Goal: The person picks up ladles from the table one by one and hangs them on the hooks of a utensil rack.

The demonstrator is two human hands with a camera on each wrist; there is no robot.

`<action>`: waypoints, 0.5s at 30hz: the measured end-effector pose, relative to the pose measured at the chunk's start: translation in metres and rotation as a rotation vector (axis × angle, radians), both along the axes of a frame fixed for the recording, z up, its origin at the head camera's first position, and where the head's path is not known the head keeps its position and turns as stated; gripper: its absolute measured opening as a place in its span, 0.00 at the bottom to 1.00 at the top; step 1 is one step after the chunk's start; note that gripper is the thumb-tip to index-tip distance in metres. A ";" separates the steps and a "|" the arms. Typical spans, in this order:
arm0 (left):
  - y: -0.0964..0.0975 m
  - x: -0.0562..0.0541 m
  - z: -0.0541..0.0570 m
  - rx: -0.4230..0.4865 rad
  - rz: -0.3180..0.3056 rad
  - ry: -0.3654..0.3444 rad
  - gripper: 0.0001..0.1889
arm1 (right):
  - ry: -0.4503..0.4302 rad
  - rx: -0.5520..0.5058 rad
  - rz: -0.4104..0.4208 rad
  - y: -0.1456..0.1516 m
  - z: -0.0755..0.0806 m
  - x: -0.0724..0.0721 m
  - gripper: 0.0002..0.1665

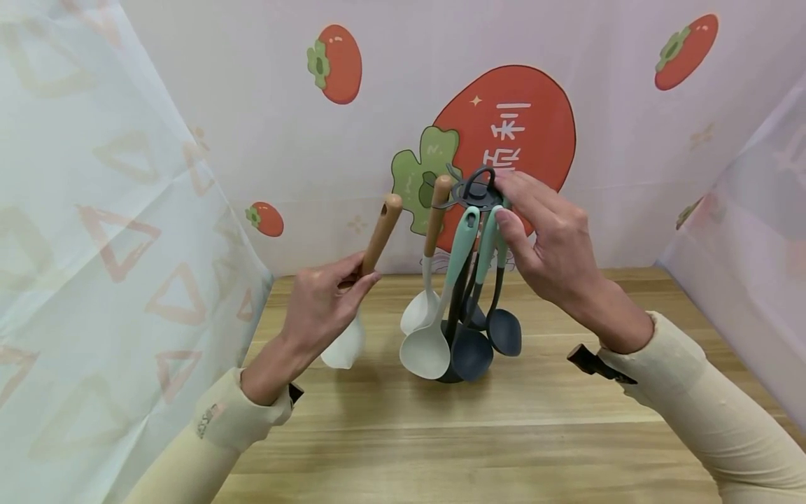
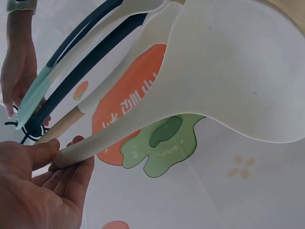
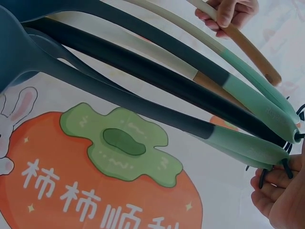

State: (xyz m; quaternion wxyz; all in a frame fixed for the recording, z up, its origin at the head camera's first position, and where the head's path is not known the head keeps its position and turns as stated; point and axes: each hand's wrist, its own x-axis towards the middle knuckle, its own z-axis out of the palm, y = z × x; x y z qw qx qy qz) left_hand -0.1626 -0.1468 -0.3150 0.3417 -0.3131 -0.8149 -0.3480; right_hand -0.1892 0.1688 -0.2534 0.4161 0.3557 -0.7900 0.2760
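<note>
My left hand (image 1: 324, 301) grips a white spatula (image 2: 233, 71) by its wooden handle (image 1: 382, 234), which points up, with the white head hanging down over the table. To its right stands a rotating utensil rack (image 1: 478, 192) with a dark ring of hooks on top. My right hand (image 1: 548, 234) holds the rack's top edge, with the thumb against a mint-green handle. From the hooks hang a white ladle (image 1: 425, 353) with a green handle, dark ladles (image 1: 472, 353) with green handles, and a white utensil (image 1: 417, 313) with a wooden handle. The rack's base is mostly hidden behind the ladle bowls.
The rack stands on a wood-grain table (image 1: 491, 441). Behind it hangs a pale cloth backdrop (image 1: 239, 63) printed with persimmons. A cloth side wall (image 1: 94, 245) rises at the left, another at the right.
</note>
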 end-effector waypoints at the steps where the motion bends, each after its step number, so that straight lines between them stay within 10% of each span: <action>1: 0.002 0.001 0.001 0.002 -0.012 -0.001 0.07 | 0.000 0.002 -0.002 0.000 0.000 0.000 0.33; 15: 0.020 0.004 0.009 -0.043 -0.055 0.035 0.07 | -0.010 0.007 -0.008 0.000 0.001 0.002 0.36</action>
